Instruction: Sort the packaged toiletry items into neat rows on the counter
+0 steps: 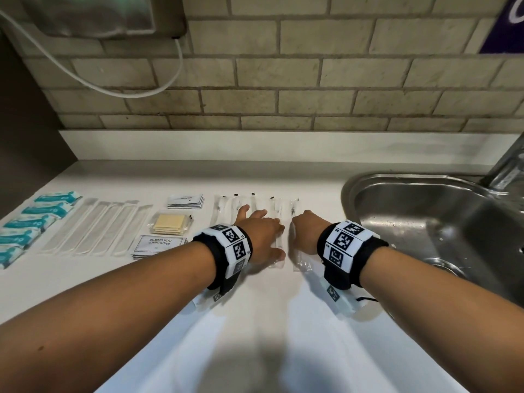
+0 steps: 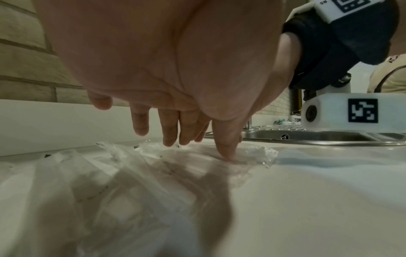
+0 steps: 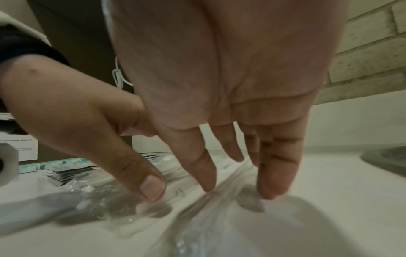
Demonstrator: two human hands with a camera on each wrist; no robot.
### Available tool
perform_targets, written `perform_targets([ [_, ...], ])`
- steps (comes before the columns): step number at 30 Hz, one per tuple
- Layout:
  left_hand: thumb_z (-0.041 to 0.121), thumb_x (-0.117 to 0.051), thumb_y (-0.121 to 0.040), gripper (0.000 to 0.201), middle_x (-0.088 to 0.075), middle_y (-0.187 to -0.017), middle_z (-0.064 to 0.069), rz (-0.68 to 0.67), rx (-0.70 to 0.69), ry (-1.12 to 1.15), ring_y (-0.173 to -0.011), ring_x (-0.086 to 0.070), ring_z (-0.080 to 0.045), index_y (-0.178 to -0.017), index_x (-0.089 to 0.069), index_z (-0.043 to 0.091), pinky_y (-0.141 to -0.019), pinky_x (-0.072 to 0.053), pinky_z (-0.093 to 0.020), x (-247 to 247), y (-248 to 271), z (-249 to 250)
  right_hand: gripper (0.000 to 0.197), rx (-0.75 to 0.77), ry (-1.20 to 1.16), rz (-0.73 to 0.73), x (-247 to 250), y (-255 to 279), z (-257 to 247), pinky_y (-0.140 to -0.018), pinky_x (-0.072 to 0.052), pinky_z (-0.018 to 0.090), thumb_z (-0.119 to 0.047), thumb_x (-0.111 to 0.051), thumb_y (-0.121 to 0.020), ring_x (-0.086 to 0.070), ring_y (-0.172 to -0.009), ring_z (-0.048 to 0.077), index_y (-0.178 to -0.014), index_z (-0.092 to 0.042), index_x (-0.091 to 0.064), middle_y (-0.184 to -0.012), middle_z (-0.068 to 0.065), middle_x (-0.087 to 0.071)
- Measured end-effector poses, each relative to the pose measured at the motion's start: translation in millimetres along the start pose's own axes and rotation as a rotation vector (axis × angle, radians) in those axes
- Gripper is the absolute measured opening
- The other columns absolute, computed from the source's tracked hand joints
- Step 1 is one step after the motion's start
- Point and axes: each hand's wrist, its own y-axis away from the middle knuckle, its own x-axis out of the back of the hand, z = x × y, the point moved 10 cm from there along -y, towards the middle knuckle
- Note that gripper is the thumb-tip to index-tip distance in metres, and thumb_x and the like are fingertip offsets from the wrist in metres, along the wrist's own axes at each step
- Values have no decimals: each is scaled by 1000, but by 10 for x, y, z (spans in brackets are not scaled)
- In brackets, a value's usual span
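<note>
Several clear plastic packets (image 1: 276, 211) with black-tipped items lie side by side on the white counter (image 1: 255, 321), left of the sink. My left hand (image 1: 262, 225) lies spread over them with straight fingers, and its thumb (image 2: 228, 153) presses a crinkled packet (image 2: 259, 153) down. My right hand (image 1: 304, 226) is just to its right. Its straight fingertips (image 3: 270, 191) touch the rightmost packet (image 3: 211, 205), which lies lengthwise on the counter. Neither hand grips anything. In the right wrist view the left hand's thumb (image 3: 151, 189) presses the neighbouring packet.
Sorted rows fill the counter's left: teal packets (image 1: 37, 222), long clear packets (image 1: 96, 225), yellow pads (image 1: 170, 222), shampoo sachets (image 1: 158, 242) and a small sachet stack (image 1: 185, 201). A steel sink (image 1: 351, 191) with a tap (image 1: 507, 163) lies right. A brick wall stands behind.
</note>
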Motion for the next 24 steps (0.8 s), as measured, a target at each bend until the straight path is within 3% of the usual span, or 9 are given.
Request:
perform_targets([
  [3, 62, -49, -87, 70, -31, -156, 8, 50, 11, 36, -149, -11, -19, -147, -35, 28, -115, 8, -51, 104, 42, -58, 38, -30, -59, 69, 45, 29, 20, -91, -48, 38, -30, -48, -95, -53, -116, 29, -128, -11, -47, -128, 12, -46],
  [7, 62, -49, -86, 64, -41, -150, 4, 67, 70, 20, -146, -18, -22, -139, -45, 26, -115, 4, -51, 144, 114, -261, 50, 45, -29, 160, 163, 96, -132, -99, -43, 40, -30, -48, -94, -40, -128, 29, -141, -15, -40, -138, 9, -42],
  [11, 64, -51, -84, 65, -38, -152, 5, 19, 80, -6, -148, -14, -22, -137, -47, 28, -115, 4, -51, 30, 158, -348, 53, 143, 46, 130, 109, 118, -325, -101, -42, 39, -33, -57, -89, -43, -128, 28, -139, -19, -45, -137, 7, -48],
  [16, 61, -52, -84, 62, -34, -154, 6, 29, 70, 7, -148, -12, -20, -137, -48, 28, -115, 5, -51, 33, 178, -332, 39, 158, 94, 88, 31, 154, -406, -92, -51, 37, -27, -66, -81, -58, -112, 26, -120, -20, -61, -120, 5, -60],
  [21, 64, -51, -84, 68, -25, -159, 6, -13, 63, -5, -149, -8, -20, -143, -41, 30, -115, 7, -52, 6, 151, -352, 48, 150, 46, 75, 46, 139, -381, -91, -53, 37, -28, -66, -81, -59, -112, 26, -127, -20, -56, -123, 5, -60],
  [24, 65, -51, -84, 72, -25, -159, 7, 57, 56, 28, -149, -9, -18, -146, -35, 31, -116, 8, -49, 126, 171, -348, 48, 165, 22, 79, 124, 166, -384, -93, -50, 36, -32, -60, -86, -57, -115, 27, -131, -17, -53, -128, 7, -56],
])
